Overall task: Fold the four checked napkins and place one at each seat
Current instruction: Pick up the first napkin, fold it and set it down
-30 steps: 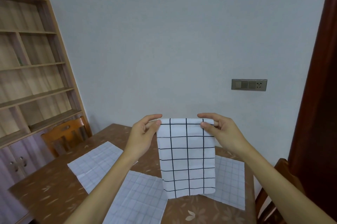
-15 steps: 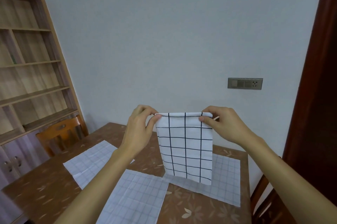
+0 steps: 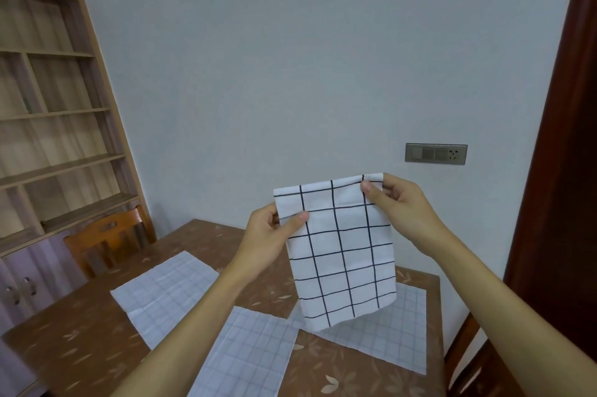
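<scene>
Tilt enters the white, black-checked cloth napkin [image 3: 342, 254]: left hand [image 3: 269, 235] now pinches lower on its edge, right hand [image 3: 400, 206] pinches the top corner, folding seemingly unfinished.

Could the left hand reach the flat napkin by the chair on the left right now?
Probably, but not freely: the left hand pinches the held napkin; the flat napkin lies below it with nothing between.
</scene>
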`<state>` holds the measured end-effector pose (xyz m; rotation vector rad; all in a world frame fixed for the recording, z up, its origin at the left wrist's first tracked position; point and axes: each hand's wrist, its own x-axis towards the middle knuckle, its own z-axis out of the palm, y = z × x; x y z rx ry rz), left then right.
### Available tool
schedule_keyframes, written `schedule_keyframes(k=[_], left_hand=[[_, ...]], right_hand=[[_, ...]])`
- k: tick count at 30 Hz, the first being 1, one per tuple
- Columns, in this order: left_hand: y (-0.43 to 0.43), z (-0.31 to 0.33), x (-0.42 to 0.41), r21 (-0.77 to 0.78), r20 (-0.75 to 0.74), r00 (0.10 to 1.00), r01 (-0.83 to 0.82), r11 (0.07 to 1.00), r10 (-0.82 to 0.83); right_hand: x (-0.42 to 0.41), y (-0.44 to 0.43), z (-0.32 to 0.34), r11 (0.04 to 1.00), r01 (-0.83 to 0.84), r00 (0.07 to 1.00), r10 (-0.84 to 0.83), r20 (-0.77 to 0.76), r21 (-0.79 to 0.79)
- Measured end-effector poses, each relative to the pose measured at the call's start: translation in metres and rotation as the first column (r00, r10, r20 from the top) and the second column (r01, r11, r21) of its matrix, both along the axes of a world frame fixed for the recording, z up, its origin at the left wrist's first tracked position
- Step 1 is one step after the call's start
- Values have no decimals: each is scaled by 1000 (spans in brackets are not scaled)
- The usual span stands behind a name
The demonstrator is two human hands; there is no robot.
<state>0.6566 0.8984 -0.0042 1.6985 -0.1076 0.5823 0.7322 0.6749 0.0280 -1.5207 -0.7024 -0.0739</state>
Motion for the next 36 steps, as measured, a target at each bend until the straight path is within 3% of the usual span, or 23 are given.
schedule_keyframes(k=[5, 9, 17, 26, 33, 36], left_hand=[[-2, 11, 8, -169, 22, 997, -66, 983, 71], [0, 19, 9, -137, 69, 989, -121, 983, 131], [29, -5, -9, 32, -242, 949, 214, 976, -201], [44, 12, -13, 162, -145, 988, 85, 983, -61], [40, 12, -12, 252, -81, 997, 37, 967, -17], [35, 11, -11, 122, -76, 993, 103, 987, -94]], right_hand=[[-5, -1, -9, 986, -144, 979, 130, -155, -85], [-12, 7, -29, 957, -261, 933, 215, -288, -129], [-6, 13, -30, 999, -30, 965, 35, -261, 26], [6, 7, -21, 997, -19, 997, 13, -81, -75], [4, 10, -20, 987, -57, 998, 50, -48, -152], [4, 10, -22, 975, -19, 999, 9, -47, -222]])
